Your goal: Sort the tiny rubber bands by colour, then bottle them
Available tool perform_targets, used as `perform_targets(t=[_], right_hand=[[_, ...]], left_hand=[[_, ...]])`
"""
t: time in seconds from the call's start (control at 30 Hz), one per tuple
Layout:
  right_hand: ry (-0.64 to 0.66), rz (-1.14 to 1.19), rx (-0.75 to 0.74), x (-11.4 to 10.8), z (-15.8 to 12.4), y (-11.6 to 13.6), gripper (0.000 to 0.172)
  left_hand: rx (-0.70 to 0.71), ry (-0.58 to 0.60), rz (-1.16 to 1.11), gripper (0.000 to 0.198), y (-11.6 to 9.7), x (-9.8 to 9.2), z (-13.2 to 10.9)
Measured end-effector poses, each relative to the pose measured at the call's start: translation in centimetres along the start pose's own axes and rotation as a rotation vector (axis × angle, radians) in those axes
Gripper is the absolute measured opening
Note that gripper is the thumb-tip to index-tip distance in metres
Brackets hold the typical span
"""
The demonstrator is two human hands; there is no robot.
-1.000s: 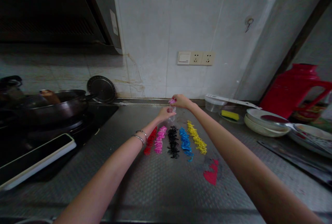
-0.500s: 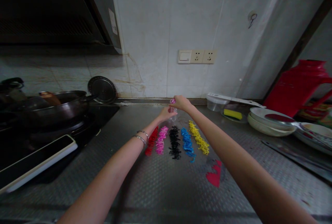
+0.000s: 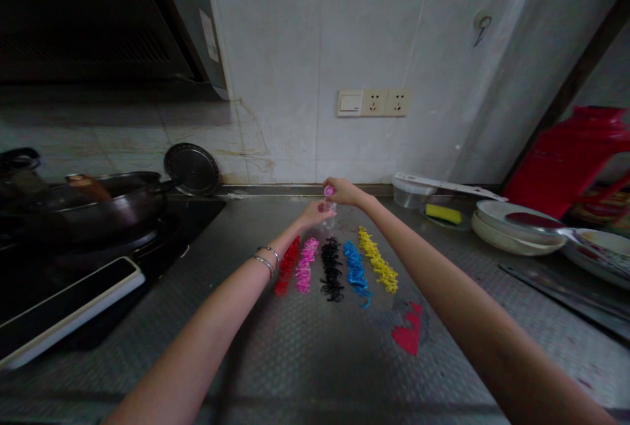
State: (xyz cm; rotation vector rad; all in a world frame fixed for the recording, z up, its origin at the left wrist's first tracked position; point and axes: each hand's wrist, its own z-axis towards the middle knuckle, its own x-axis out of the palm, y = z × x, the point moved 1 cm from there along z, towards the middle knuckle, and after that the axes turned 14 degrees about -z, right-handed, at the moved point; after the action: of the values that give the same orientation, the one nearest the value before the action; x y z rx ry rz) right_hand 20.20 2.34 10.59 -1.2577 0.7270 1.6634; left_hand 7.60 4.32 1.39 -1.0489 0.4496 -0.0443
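Note:
My left hand [image 3: 315,213] is wrapped round a small clear plastic bottle [image 3: 329,220] near the back of the metal counter. Just above it, my right hand [image 3: 343,191] pinches a round pink cap [image 3: 329,191], whose face is turned toward me. Whether cap and bottle still touch is hard to see. In front of my hands lie rows of small rubber bands: red bands [image 3: 288,267], pink bands [image 3: 306,266], black bands [image 3: 332,271], blue bands [image 3: 357,273] and yellow bands [image 3: 378,261]. The red row is partly behind my left forearm.
A red heart-shaped piece [image 3: 407,331] lies by my right forearm. Left are a stove with a pan [image 3: 108,205] and a white-edged device [image 3: 73,310]. Right stand a plastic tub [image 3: 409,195], yellow sponge [image 3: 443,214], stacked bowls [image 3: 509,235], a knife [image 3: 556,297] and red thermos [image 3: 566,162].
My right hand has turned slightly with the pink cap, so its round face now shows. The left hand stays at the bottle. The rows of bands have not moved.

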Motion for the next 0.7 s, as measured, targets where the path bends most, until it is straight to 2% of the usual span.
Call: perform_targets(t=[0.2, 0.3, 0.4, 0.57, 0.7], right_hand=[[-0.097, 0.061, 0.005, -0.9, -0.2, -0.2, 0.039], [-0.177, 0.105, 0.062, -1.2, 0.0, -1.3, 0.044], [-0.232, 0.123, 0.158, -0.4, -0.1, -3.0, 0.047], [-0.135, 0.089, 0.266, 2.9, -1.7, -4.8, 0.049], [-0.020, 0.087, 0.234, 5.4, -3.3, -3.9, 0.049]], left_hand=[[0.009, -0.022, -0.042, 0.025, 0.2, 0.1, -0.1], [-0.016, -0.039, -0.062, 0.025, 0.2, 0.0, -0.1], [-0.043, -0.031, -0.102, 0.025, 0.5, 0.1, 0.1], [-0.098, -0.024, -0.168, 0.027, 0.7, -0.5, 0.6], [-0.079, -0.175, -0.219, 0.032, 0.2, -2.5, 0.3]])
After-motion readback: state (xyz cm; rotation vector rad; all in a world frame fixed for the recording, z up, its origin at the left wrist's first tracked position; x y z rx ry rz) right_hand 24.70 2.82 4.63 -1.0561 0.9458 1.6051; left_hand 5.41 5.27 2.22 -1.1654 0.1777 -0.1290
